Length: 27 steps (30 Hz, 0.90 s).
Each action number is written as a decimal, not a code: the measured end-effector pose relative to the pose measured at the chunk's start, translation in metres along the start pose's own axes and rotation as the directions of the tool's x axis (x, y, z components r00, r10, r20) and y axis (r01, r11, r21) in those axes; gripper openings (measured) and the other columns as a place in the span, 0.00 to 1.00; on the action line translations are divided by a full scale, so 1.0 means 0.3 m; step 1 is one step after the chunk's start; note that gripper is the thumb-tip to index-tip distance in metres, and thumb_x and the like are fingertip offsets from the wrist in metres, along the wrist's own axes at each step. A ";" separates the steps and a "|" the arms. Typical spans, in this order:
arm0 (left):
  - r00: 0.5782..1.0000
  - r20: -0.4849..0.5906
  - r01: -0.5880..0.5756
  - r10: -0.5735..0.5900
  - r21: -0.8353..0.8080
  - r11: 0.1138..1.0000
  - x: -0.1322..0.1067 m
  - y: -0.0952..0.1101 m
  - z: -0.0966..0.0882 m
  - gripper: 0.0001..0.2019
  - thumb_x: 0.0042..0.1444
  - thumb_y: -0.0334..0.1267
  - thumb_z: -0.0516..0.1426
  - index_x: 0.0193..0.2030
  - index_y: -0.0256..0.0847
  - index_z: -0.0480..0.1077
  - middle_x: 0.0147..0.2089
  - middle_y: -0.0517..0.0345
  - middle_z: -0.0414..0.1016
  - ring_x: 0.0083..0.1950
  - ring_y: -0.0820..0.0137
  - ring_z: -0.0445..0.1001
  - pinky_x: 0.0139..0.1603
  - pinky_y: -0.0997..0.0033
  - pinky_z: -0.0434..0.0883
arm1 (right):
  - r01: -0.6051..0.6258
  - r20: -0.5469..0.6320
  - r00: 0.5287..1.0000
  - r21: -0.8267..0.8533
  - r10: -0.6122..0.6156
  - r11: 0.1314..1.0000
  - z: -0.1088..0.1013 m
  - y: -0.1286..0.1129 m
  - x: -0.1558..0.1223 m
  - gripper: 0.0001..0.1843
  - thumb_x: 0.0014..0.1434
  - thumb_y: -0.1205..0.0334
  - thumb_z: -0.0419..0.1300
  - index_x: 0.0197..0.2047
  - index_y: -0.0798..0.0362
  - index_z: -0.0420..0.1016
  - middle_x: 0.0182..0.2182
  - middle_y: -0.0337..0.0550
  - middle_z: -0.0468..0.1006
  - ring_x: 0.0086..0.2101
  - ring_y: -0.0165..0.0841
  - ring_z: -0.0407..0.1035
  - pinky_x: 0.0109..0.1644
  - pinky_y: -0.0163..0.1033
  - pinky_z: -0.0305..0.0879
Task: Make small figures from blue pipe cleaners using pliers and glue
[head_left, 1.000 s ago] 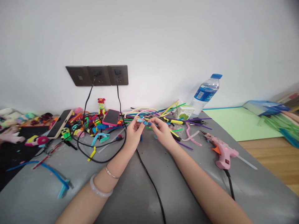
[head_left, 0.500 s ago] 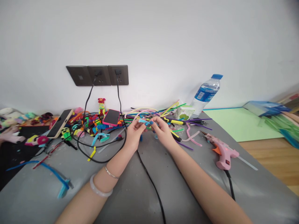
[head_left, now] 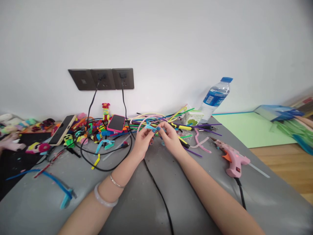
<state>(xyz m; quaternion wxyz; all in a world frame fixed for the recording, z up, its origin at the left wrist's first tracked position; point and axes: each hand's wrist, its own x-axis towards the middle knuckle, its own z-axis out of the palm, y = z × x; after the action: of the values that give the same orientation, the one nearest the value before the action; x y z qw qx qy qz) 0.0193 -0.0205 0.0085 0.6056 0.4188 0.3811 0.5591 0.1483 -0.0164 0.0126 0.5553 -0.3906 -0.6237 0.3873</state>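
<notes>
Pinching a short light-blue pipe cleaner piece between the fingertips of both hands, I hold it just above the grey surface, a little above the middle of the frame. My left hand has its grip closed narrow on the left end of the piece. My right hand has its grip closed on the right end, with blue-painted nails showing. How the piece is bent is too small to tell.

Just behind it, toward the wall, lies a tangle of coloured pipe cleaners, and a pink phone lies left of that. A black cable runs down the surface between my forearms to the lower edge. On my left wrist sit a pale bangle and a thin bracelet.

Right of centre, a pink glue gun lies on the surface, well apart from my hands. A water bottle stands by the wall in the upper right, and dark wall sockets sit upper left of centre.
</notes>
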 end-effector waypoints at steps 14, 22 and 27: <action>0.997 0.052 0.060 -0.062 0.033 0.998 -0.010 0.000 -0.005 0.19 0.49 0.53 0.63 0.26 0.38 0.66 0.22 0.64 0.63 0.21 0.79 0.59 0.19 0.78 0.56 | -0.057 0.111 0.993 0.095 0.046 0.994 0.002 -0.018 -0.001 0.20 0.60 0.42 0.58 0.32 0.51 0.65 0.23 0.34 0.63 0.23 0.28 0.55 0.27 0.35 0.54; 0.994 0.059 -0.099 0.093 0.119 0.988 -0.006 -0.009 -0.013 0.23 0.50 0.59 0.62 0.26 0.38 0.67 0.21 0.64 0.60 0.21 0.78 0.57 0.20 0.77 0.56 | -0.141 0.218 0.969 0.099 0.117 0.985 -0.023 -0.025 0.013 0.21 0.59 0.42 0.60 0.30 0.53 0.67 0.21 0.33 0.64 0.21 0.26 0.55 0.25 0.34 0.51; 0.993 0.051 -0.116 0.110 0.124 0.985 -0.015 -0.004 -0.012 0.23 0.51 0.60 0.60 0.28 0.39 0.67 0.24 0.64 0.60 0.21 0.79 0.55 0.19 0.77 0.53 | -0.204 0.284 0.945 0.134 0.160 0.970 -0.028 -0.037 0.012 0.21 0.58 0.43 0.61 0.29 0.53 0.67 0.22 0.33 0.64 0.21 0.25 0.57 0.25 0.33 0.52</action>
<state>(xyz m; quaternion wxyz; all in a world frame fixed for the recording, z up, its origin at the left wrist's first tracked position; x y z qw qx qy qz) 0.0161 -0.0247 0.0062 0.5533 0.4895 0.3781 0.5579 0.1558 -0.0172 0.0249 0.4564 -0.3439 -0.6213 0.5361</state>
